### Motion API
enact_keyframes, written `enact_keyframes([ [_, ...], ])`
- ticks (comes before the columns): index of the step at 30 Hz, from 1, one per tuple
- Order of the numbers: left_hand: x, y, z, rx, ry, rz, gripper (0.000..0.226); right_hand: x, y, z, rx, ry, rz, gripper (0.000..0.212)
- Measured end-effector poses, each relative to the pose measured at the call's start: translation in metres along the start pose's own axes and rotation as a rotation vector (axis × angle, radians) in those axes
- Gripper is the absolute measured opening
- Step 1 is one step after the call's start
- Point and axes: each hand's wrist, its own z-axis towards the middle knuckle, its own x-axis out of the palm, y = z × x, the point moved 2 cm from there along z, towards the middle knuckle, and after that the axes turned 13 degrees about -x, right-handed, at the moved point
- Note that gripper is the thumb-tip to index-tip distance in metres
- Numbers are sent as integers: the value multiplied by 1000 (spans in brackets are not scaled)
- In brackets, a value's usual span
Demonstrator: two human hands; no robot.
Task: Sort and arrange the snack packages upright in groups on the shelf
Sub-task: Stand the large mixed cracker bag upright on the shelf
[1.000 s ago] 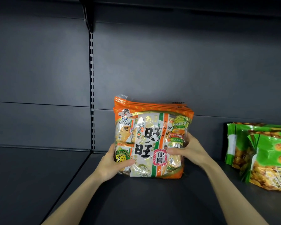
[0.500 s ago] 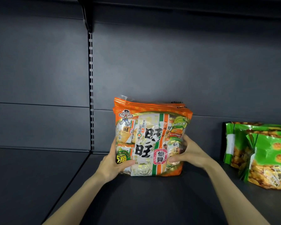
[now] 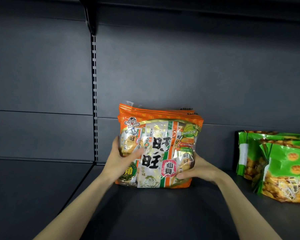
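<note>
The orange snack bags [image 3: 160, 149] stood upright on the shelf [image 3: 145, 213], close to its back wall. The left hand [image 3: 121, 160] gripped their left edge with its thumb across the front, and the right hand [image 3: 197, 168] clasped the lower right corner. The step looked like squaring this group. The next move would likely call for an easy release so nothing tipped forward. How many bags stood behind the front one was hard to tell, and the fingers behind were hidden. The green bags [image 3: 284, 167], well apart on the right, were cut off by the frame edge.
</note>
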Motion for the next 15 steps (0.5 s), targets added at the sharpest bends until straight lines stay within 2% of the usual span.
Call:
enact_keyframes([
  [2,0,-18,5,37,-64,-109,112,1,-2,0,8,-1,5,97],
  [8,8,-45,20,94,-124,-136,61,0,-10,-1,35,23,-7,97],
  [12,7,-38,28,102,-139,-213,41,-3,-12,1,44,25,-11,97],
  [15,5,-33,32,93,-116,-281,36,-5,-14,2,48,29,-24,102],
])
